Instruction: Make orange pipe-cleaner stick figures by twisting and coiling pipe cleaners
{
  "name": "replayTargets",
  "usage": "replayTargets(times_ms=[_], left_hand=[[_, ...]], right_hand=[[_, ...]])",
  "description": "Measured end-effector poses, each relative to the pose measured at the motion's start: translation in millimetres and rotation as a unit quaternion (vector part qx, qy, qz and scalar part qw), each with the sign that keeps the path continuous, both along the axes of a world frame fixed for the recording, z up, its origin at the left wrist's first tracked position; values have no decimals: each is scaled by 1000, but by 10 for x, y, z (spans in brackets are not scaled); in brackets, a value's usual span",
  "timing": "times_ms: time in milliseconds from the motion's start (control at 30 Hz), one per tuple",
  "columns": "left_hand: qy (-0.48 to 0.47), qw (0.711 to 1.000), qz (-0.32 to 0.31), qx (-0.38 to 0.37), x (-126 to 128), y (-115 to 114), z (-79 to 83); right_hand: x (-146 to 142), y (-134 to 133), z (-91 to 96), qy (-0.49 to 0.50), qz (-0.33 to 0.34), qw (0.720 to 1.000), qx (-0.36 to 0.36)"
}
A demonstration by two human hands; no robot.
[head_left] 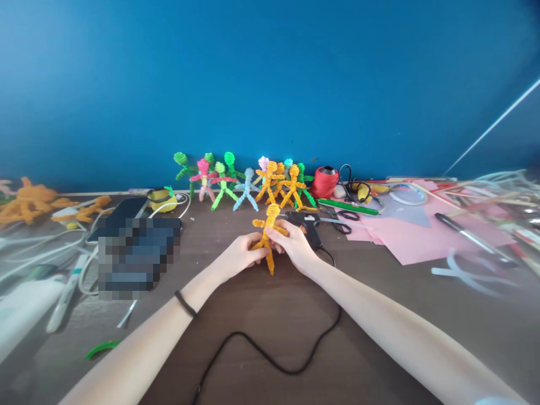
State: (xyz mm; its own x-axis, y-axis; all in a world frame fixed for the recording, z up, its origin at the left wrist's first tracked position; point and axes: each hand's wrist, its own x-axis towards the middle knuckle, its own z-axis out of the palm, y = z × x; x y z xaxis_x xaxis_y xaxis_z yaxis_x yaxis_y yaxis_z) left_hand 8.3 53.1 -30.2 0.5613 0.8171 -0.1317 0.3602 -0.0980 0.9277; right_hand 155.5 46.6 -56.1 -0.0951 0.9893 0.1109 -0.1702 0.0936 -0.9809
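Observation:
An orange pipe-cleaner figure (272, 211) is held upright between my two hands above the dark table. My left hand (244, 252) pinches it low, around one leg. The fingers of my right hand (291, 242) are closed on its body and arm from the right side; some fingertips are hidden behind it. One leg of the figure hangs free below the hands. Just behind my right hand lies a black glue gun (311, 225). Several similar figures in green, pink, blue and orange stand along the wall, among them a light blue one (248, 188).
A black cable (270, 360) winds across the table in front of me. Left are phones (143, 253), white cords, a marker (67, 292) and orange fuzzy pieces (31, 202). Right are pink paper sheets (409, 236), a pen (468, 236), red yarn (324, 183) and loose strips.

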Motion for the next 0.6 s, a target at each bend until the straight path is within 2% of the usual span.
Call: replayTargets(times_ms=[333, 600], left_hand=[[3, 1000, -18, -25, -32, 10, 21], [-41, 996, -35, -71, -38, 35, -4]], right_hand=[[-4, -22, 36, 1, 28, 1000, 14], [12, -20, 23, 37, 59, 997, 18]])
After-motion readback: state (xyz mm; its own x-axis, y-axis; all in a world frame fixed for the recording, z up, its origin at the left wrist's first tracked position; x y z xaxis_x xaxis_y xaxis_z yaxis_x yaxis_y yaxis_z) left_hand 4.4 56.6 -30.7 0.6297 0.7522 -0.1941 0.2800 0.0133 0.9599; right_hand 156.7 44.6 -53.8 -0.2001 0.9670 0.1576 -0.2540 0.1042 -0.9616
